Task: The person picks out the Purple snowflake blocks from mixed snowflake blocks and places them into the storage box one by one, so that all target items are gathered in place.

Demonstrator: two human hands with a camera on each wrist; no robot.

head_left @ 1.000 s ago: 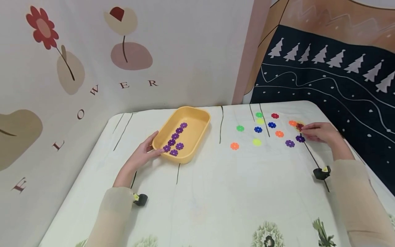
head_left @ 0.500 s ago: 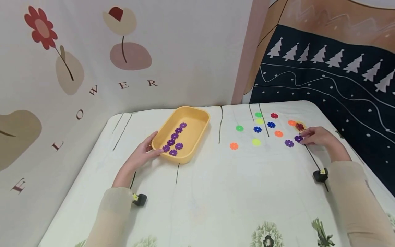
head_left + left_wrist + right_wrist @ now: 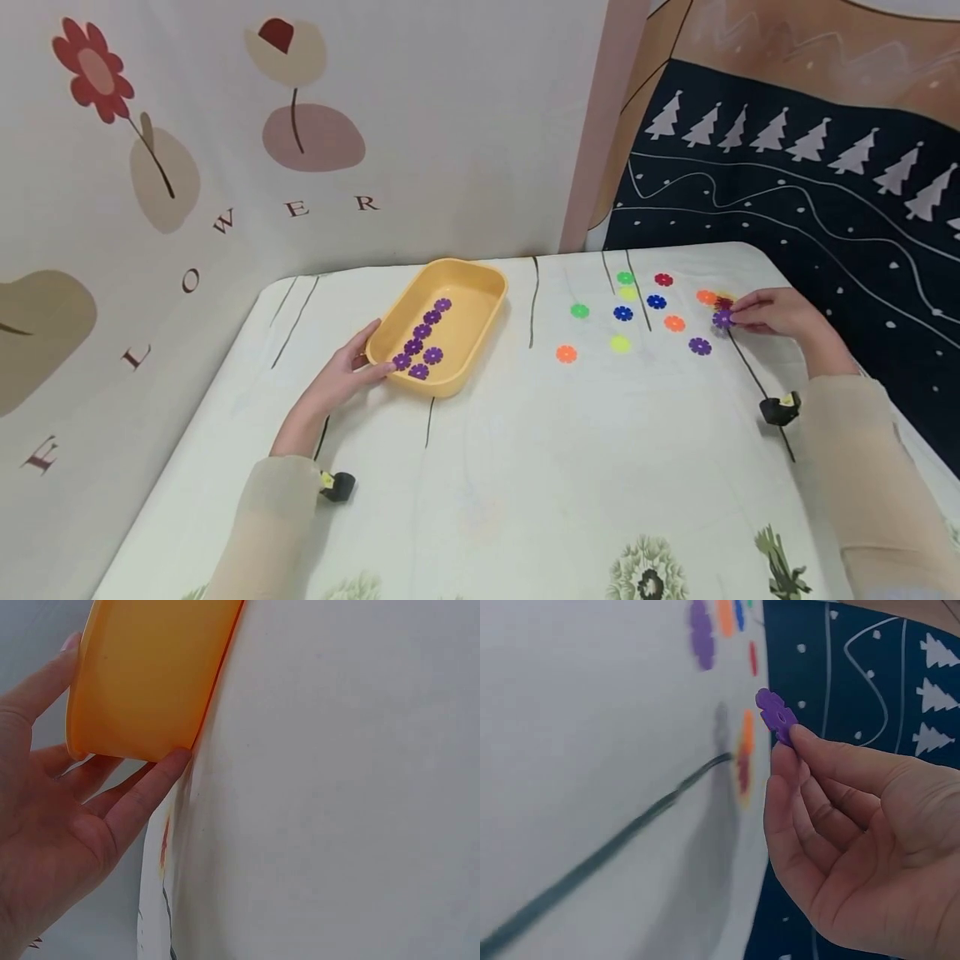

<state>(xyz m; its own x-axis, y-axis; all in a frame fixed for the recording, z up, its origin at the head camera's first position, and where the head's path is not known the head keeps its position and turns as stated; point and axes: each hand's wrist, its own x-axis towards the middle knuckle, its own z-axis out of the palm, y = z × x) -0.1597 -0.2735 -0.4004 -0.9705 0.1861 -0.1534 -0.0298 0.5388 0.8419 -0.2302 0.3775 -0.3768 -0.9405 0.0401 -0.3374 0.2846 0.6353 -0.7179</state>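
Between thumb and fingertip, my right hand pinches a purple flower-shaped disc, raised off the table at the right in the head view. My left hand grips the near left corner of a yellow tray, thumb on the rim and fingers under and along the outer wall, as the left wrist view shows. Several purple flower discs lie inside the tray, most in a slanting row. Another purple disc lies on the cloth just left of my right hand.
Loose flower discs are scattered left of my right hand: orange, green, yellow, blue and red. A white printed cloth covers the table. Patterned fabric hangs behind its far edge.
My right hand has come down to the purple disc beside the printed flower, pinched it and lifted it off the cloth. My left hand and the tray stay in place.
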